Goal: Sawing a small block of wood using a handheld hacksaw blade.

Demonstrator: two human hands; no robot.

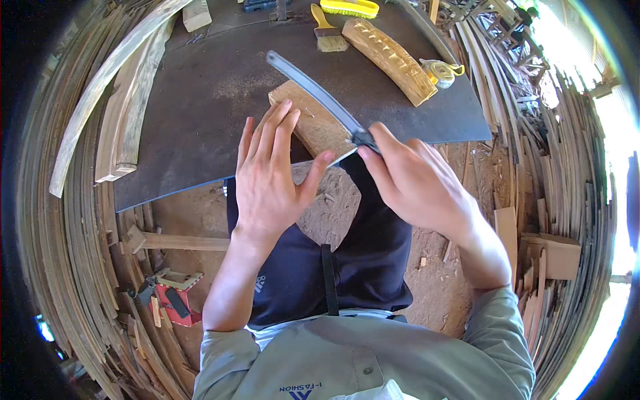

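A wooden board (319, 128) lies on the dark tabletop, its near end at the table's front edge. My left hand (270, 170) is over the board's left side, fingers stretched out and thumb apart near the near end. Whether the palm presses on the wood is hidden. My right hand (417, 177) is closed around the dark handle of a long, narrow grey tool (313, 90) that looks like a saw. The tool slants away to the far left above the board; its underside does not show.
A notched wooden piece (390, 60), a tape measure (441, 72), a brush (328, 30) and a yellow scrub brush (350, 7) lie at the far right. Long timbers (130, 100) stand along the left. A red box (179, 300) sits on the floor. Stacked planks (567, 153) line the right.
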